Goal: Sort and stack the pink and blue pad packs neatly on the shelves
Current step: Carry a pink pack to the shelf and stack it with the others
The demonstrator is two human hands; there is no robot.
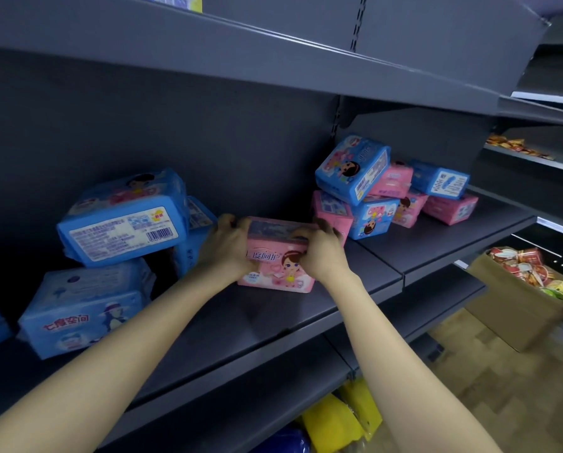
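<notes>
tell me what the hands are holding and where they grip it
A pink pad pack: left hand grips its left end, right hand its right end.

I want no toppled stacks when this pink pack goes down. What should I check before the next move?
1. Grip: left hand and right hand both hold the pink pad pack: ok.
2. Pack's base resting on the shelf: cannot tell.
3. Bare shelf in front of the pack: ok.
4. Sorting of the mixed pile on the right: pink and blue jumbled: not ok.
5. Squareness of the blue stack on the left: top pack askew: not ok.
</notes>
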